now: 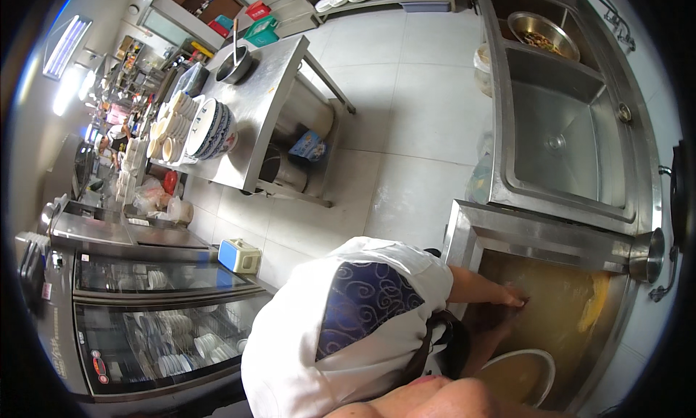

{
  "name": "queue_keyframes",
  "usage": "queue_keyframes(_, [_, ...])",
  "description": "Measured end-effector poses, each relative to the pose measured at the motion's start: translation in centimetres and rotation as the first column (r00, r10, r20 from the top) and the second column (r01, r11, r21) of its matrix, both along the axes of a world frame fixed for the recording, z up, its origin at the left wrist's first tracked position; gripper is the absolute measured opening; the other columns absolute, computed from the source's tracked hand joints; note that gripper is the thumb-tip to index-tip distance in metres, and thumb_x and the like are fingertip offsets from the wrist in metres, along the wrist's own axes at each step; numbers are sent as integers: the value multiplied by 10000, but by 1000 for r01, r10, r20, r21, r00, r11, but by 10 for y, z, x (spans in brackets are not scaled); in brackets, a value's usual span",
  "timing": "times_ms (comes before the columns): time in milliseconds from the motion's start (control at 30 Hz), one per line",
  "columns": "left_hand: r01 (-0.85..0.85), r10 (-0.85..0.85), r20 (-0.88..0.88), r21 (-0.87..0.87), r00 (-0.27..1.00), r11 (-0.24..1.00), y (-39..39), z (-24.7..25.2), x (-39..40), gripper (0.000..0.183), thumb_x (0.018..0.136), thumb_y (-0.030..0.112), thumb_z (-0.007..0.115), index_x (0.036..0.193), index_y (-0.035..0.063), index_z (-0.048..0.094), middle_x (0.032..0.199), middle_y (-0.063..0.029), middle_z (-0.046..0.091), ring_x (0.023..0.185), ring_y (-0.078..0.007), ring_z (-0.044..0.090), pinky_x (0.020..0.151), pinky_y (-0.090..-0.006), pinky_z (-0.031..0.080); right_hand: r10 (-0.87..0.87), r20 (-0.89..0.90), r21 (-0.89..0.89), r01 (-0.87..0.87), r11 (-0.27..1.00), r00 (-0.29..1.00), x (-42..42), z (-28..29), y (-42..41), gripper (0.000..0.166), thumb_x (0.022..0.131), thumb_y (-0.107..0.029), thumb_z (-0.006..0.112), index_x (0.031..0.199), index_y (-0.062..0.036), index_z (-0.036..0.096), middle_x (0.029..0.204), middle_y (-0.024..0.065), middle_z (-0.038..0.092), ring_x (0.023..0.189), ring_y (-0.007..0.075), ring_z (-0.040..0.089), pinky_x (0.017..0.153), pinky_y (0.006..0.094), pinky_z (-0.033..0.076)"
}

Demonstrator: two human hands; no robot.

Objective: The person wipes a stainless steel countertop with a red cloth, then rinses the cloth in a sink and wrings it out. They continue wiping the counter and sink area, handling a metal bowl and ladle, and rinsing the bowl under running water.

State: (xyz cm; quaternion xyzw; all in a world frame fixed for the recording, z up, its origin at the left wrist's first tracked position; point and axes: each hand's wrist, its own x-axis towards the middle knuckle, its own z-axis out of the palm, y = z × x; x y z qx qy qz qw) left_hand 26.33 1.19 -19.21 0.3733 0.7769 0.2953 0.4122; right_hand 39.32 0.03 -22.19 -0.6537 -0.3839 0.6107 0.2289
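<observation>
My left hand (514, 297) reaches into a steel sink (462, 227) filled with cloudy brownish water. Its fingers are close together at the surface; whether they hold something is unclear. Below it in the picture, my right forearm (478, 350) slants into the water, and my right hand (507, 328) is a blurred shape there, its fingers hidden. Beside that forearm lies a round metal basin (550, 363), partly in the water, with cloudy liquid inside. A yellow patch (595, 301) shows along the sink's far side; its nature cannot be told.
A deeper steel sink (500, 146) adjoins this one, with a metal bowl of food scraps (571, 45) beyond. A metal pot (647, 255) stands at the wall side. Behind me are a steel table (255, 124) with stacked bowls (209, 130) and a glass-doored dish cabinet (163, 298).
</observation>
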Motion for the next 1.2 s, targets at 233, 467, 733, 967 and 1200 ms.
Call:
queue_keyframes(233, [-38,45,262,-32,964,999,-15,13,1,302,662,193,670,897,14,609,850,-128,605,794,-241,581,702,-373,481,54,20,275,-58,960,998,-60,141,-29,359,816,-246,552,1079,-9,493,1053,122,507,887,219,509,737,299,452])
queue_keyframes(467, [49,136,819,-195,558,980,-7,1,14,286,677,190,671,902,26,610,871,-106,610,787,-225,583,699,-383,483,12,711,352,-370,860,703,-14,6,-4,267,866,-250,376,1002,-54,498,958,160,554,837,291,533,719,366,430])
queue_keyframes(733, [208,-262,513,161,818,965,-19,39,-35,640,635,53,649,1220,95,393,1039,-97,512,917,-163,498,765,-305,431,578,694,-212,-646,734,429,52,-51,-67,365,806,-258,423,1039,16,487,945,206,556,883,359,536,727,436,424])
queue_keyframes(967, [611,-717,120,440,687,659,-22,27,1,648,567,38,704,1168,64,462,1042,-79,545,902,-152,520,737,-278,448,170,427,201,-276,940,888,32,65,-13,285,789,-241,503,877,7,613,846,122,622,801,289,582,705,380,436])
queue_keyframes(1200, [411,-495,472,277,729,869,-7,93,17,310,644,95,731,919,46,596,748,-6,597,659,-69,534,576,-219,442,-311,-420,128,395,910,852,19,224,13,254,804,-177,582,915,43,523,852,99,575,772,198,566,704,336,468])
